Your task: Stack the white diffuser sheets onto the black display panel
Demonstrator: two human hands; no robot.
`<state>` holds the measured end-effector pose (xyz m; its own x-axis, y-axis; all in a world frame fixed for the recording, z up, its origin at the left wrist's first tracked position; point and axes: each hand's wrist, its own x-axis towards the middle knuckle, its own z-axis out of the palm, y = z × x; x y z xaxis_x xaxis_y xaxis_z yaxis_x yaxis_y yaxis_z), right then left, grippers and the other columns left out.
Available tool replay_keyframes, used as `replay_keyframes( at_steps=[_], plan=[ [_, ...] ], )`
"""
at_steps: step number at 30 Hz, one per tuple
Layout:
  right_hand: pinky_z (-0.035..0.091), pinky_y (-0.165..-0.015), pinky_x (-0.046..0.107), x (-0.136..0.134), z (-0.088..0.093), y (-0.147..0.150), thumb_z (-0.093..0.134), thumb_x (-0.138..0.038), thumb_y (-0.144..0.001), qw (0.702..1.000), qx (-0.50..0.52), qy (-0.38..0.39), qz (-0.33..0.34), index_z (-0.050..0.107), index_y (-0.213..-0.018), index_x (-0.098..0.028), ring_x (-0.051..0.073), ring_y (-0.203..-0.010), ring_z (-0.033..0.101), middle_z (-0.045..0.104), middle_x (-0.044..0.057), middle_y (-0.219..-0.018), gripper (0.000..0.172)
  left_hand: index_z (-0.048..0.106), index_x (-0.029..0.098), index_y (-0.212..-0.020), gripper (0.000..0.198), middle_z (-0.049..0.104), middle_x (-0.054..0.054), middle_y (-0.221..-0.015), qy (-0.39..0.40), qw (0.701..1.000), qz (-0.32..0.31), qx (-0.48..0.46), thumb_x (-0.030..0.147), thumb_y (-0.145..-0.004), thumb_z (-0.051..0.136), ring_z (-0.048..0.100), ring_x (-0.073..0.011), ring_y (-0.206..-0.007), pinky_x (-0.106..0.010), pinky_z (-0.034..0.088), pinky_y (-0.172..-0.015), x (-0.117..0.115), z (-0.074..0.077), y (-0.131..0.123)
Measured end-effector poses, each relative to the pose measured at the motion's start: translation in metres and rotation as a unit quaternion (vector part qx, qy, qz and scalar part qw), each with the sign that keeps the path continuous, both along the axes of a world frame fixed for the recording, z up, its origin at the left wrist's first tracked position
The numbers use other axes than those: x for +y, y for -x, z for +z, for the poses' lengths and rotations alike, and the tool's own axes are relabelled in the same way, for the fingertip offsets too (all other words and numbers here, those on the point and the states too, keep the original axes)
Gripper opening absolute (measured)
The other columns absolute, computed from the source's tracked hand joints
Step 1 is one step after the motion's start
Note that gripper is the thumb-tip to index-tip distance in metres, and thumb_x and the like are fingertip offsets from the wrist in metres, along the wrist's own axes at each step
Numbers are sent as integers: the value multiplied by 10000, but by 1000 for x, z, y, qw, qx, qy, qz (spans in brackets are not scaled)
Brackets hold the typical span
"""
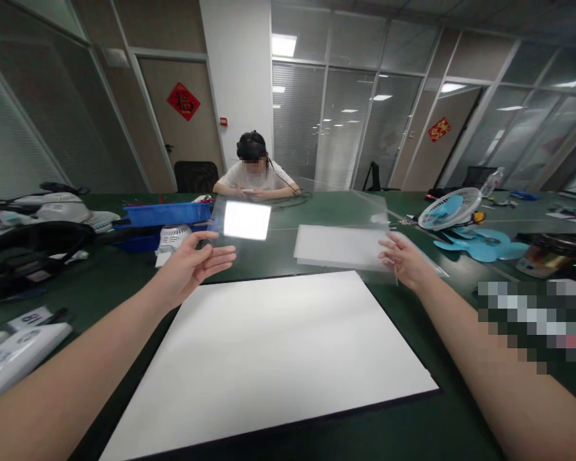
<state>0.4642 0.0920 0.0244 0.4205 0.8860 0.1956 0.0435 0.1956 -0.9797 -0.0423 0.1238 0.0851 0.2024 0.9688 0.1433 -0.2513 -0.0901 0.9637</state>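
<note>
A large clear plastic sheet is held up in front of me, tilted, with a bright light reflection on its left part. My left hand is at its left edge, thumb above and fingers nearly straight; the contact is hard to make out through the clear material. With bent fingers, my right hand pinches the right edge. Nearer to me, a big white panel with a dark border lies flat on the green table. Beyond the clear sheet, whitish translucent sheets lie on the table.
Across the table a person sits with both forearms on it. Blue trays and white appliance parts crowd the left. On the right are blue fan blades, a white fan guard and a jar.
</note>
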Motion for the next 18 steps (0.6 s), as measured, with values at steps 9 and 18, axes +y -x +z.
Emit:
replay_keyframes(
  at_steps=[9,18],
  plan=[
    [590,-750,297,8,13,68,790,-524,-713,996,-39,-57,62,606,-1041,-260,136,-787,704,729,36,-1080,460,718,216,-1011,393,673,9,-845,-98,954,202,197,400,-678,816,630,-153,-806,-214,503,-699,20,-63,84],
    [585,-868,418,7,-16,74,778,-604,-705,990,-128,-50,19,541,-910,-247,189,-802,720,710,-3,-779,476,747,217,-1077,458,764,-40,-966,-36,922,257,287,489,-709,759,707,-239,-923,-294,547,-801,18,-84,92]
  ],
)
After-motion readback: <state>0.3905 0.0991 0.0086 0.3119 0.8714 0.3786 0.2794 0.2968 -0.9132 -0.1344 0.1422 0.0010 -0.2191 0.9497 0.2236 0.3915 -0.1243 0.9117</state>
